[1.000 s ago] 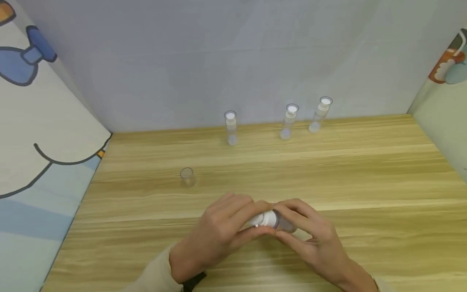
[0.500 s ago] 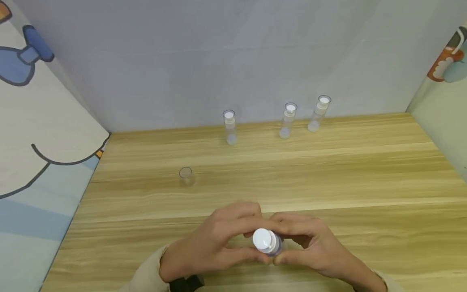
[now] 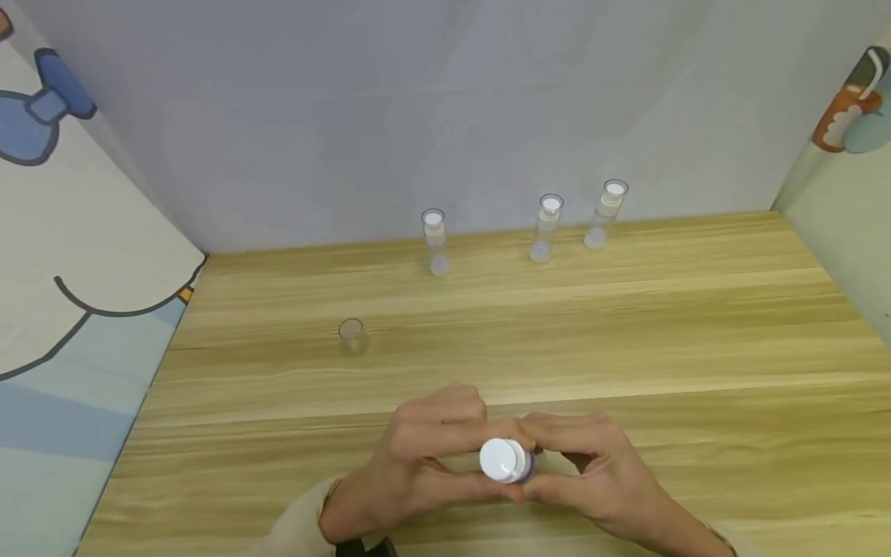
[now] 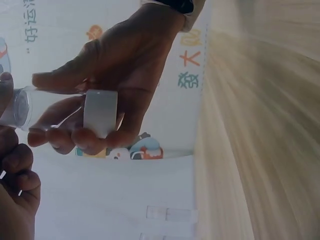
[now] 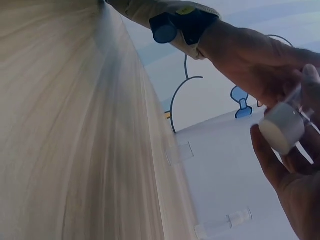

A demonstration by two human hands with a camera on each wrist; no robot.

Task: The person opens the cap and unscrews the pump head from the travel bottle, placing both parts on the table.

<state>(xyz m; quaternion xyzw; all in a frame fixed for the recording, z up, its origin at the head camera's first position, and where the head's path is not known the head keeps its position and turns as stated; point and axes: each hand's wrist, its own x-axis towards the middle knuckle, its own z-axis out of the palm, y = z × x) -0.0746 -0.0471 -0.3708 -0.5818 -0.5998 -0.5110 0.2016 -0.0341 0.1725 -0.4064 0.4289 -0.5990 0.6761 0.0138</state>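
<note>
A small pump bottle [image 3: 500, 459] with a white top is held between both hands, its top facing the head camera. My left hand [image 3: 425, 456] pinches it near the white collar between thumb and forefinger. From the other side my right hand [image 3: 612, 480] grips the body, which is mostly hidden in the head view. The left wrist view shows the clear body and white base [image 4: 101, 112] inside the right hand's curled fingers, with left fingers [image 4: 20, 162] at the other end. In the right wrist view the white base [image 5: 282, 129] points toward the camera.
A clear open cup-like cap [image 3: 353, 338] stands on the wooden table [image 3: 278, 394] left of centre. Along the back edge stand three similar clear bottles with white tops: one left [image 3: 435, 244], one middle [image 3: 546, 230], one right [image 3: 605, 215]. A grey wall rises behind.
The bottle was tipped sideways with its top to the left; now its top faces up toward the head camera. Both hands have come slightly nearer the body. The other bottles have not moved.
</note>
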